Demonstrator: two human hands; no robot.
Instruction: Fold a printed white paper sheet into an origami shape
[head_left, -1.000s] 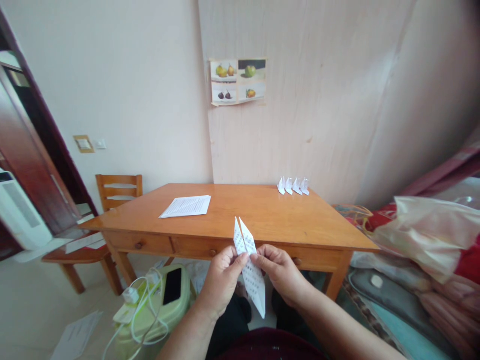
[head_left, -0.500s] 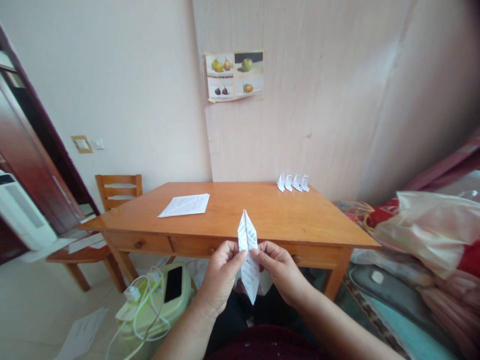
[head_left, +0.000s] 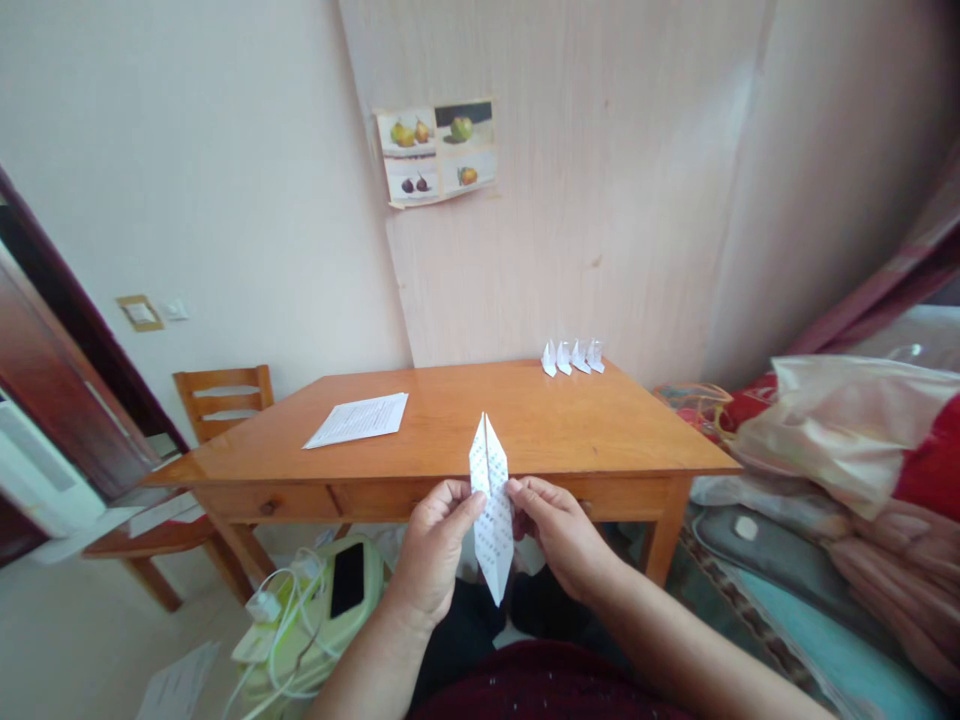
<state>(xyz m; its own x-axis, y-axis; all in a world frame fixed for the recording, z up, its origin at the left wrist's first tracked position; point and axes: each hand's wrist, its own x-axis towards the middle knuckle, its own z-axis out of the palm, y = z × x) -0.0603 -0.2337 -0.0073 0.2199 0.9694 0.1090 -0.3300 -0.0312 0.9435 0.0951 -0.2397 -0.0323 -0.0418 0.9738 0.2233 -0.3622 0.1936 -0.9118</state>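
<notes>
A long, pointed piece of folded paper (head_left: 493,520) with printed marks is held upright in front of the table's near edge. A slit runs down from its upper tip, splitting it in two. My left hand (head_left: 439,545) pinches its left edge, thumb on the near face. On the right edge, my right hand (head_left: 559,530) is closed with thumb and finger gripping the paper. Several small folded white paper figures (head_left: 572,357) stand in a row at the table's back right. A stack of printed sheets (head_left: 358,420) lies on the table at the left.
The wooden table (head_left: 450,400) has drawers along its front. A wooden chair (head_left: 223,400) stands at the left. Below, a pale green box (head_left: 360,600) carries a black phone (head_left: 347,580) and white cables. Bags and bedding (head_left: 832,430) are piled at the right.
My right thumb has shifted from the paper's middle to its right edge. The slit at the upper tip looks wider. The whole view has turned slightly.
</notes>
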